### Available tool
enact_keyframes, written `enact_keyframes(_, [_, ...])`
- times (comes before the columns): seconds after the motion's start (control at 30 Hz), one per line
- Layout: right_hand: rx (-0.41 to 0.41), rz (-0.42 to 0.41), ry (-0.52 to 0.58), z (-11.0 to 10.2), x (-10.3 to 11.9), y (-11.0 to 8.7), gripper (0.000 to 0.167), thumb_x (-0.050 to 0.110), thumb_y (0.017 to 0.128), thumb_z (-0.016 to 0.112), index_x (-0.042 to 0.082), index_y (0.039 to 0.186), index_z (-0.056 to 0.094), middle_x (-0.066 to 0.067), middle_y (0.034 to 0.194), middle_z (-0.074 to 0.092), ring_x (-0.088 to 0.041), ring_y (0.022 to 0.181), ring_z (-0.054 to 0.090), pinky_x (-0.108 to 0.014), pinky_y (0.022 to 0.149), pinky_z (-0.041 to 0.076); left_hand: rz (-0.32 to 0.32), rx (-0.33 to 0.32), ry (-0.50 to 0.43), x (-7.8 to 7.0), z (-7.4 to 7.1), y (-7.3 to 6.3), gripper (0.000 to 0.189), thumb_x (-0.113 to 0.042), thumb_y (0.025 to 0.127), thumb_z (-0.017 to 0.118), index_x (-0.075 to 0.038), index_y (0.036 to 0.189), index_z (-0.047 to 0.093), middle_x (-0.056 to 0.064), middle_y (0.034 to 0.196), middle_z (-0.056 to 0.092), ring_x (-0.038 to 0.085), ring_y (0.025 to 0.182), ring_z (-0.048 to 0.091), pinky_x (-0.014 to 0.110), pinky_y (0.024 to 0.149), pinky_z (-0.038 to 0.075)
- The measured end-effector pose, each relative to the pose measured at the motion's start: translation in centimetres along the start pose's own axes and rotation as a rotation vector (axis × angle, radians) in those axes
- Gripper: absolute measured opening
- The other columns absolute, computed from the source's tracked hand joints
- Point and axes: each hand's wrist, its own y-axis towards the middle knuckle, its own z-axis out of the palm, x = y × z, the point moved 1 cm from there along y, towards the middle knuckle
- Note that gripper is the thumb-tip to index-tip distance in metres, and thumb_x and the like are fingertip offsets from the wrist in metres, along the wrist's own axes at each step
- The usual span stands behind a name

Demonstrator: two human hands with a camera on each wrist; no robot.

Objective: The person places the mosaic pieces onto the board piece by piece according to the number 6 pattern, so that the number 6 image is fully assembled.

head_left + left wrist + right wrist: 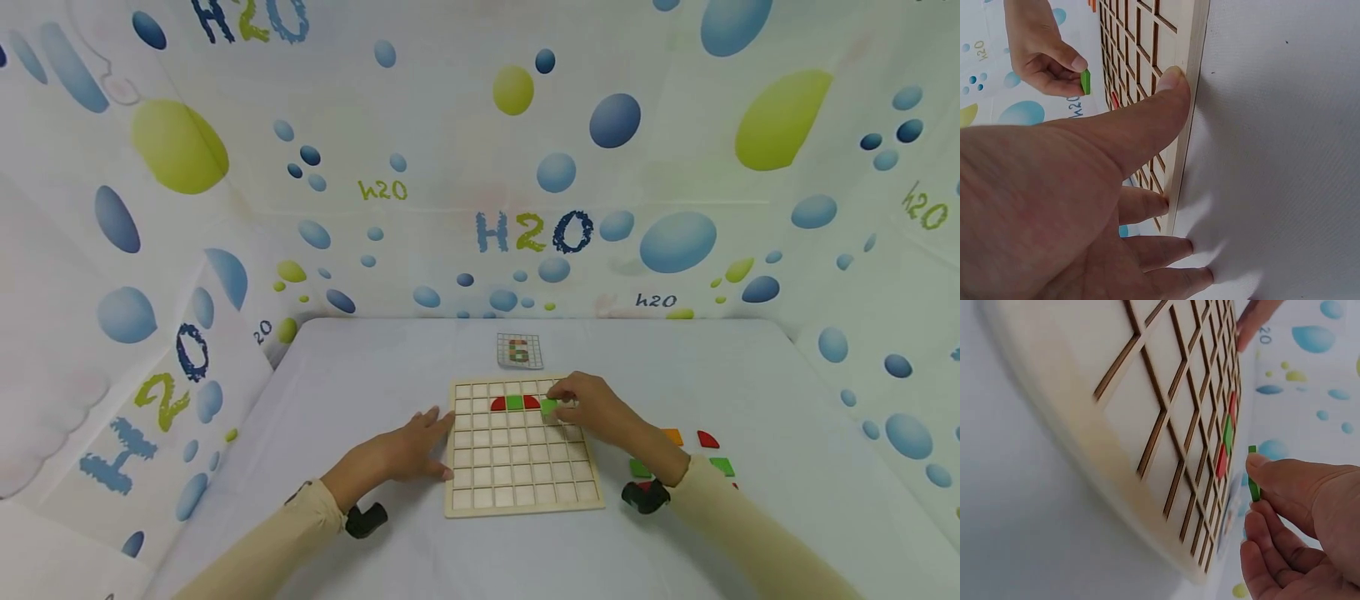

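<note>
A wooden grid board (504,479) lies on the white table. In its upper rows sit a red quarter-round tile (498,404), a green square tile (513,402) and a second red tile (531,402). My right hand (596,406) pinches another green square tile (1254,475) between thumb and fingertips, held just above the board's upper right part. My left hand (411,446) rests at the board's left edge, its fingers spread; in the left wrist view the thumb (1169,94) touches the rim while some fingertips press on the tablecloth.
A small pattern card (519,351) showing a coloured figure lies behind the board. Right of the board are loose tiles, among them an orange one (672,436), a red quarter-round (707,439) and a green one (722,466), partly hidden by my right forearm. A printed curtain hangs behind.
</note>
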Motion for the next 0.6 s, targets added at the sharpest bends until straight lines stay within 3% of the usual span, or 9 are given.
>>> enact_keyframes(0.37, [0.034, -0.075, 0.063, 2.5, 2.0, 1.6, 0.025, 0.012, 0.094, 0.080, 0.003, 0.118, 0.076, -0.008, 0.112, 0.070, -0.021, 0.101, 0.066, -0.039, 0.090, 0.058, -0.013, 0.005, 0.012, -0.2, -0.1, 0.0, 0.095, -0.040, 0.094, 0.080, -0.005, 0.166, 0.030, 0.027, 0.172, 0.021, 0.051, 0.158, 0.020, 0.065, 0.123, 0.031])
enact_keyframes(0.6, [0.053, -0.062, 0.086, 3.7, 2.7, 2.4, 0.028, 0.013, 0.093, 0.082, 0.003, 0.118, 0.076, -0.007, 0.110, 0.069, -0.019, 0.099, 0.064, -0.039, 0.089, 0.057, -0.029, 0.011, 0.007, -0.4, -0.1, 0.0, 0.095, -0.040, 0.093, 0.080, -0.007, 0.166, 0.030, 0.025, 0.173, 0.021, 0.049, 0.159, 0.019, 0.065, 0.123, 0.030])
